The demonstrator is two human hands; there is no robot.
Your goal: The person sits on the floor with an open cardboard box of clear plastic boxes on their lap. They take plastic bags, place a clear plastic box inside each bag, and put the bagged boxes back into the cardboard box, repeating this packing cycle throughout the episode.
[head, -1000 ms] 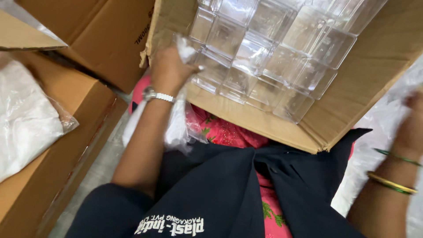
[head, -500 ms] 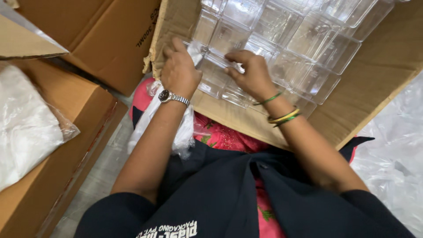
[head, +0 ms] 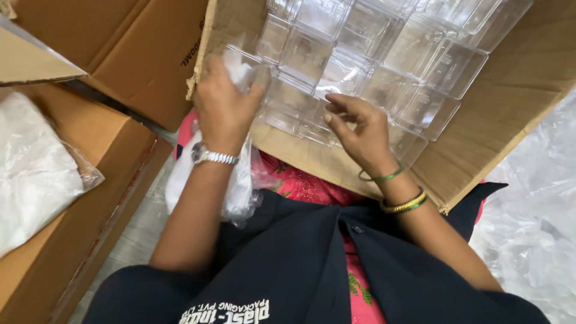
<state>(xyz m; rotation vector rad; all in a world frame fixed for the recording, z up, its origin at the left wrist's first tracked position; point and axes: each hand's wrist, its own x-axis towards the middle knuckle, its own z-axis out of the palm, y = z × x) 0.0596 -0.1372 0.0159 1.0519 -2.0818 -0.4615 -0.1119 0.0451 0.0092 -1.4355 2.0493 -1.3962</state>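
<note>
Head view | left hand (head: pixel 223 111) is closing around a crumpled clear plastic bag (head: pixel 240 180) at the cardboard box's (head: pixel 510 114) near-left edge | right hand (head: pixel 360 132) is hovering loosely curled, empty, nearer the clear plastic containers (head: pixel 360 54), which are lying just ahead of its fingertips.

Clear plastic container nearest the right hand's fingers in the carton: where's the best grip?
Probably its near open rim, coming from the carton's open near side. The clear container lies packed among others, so only its near edge is free by the right hand; the left hand clutches a plastic bag.
</note>
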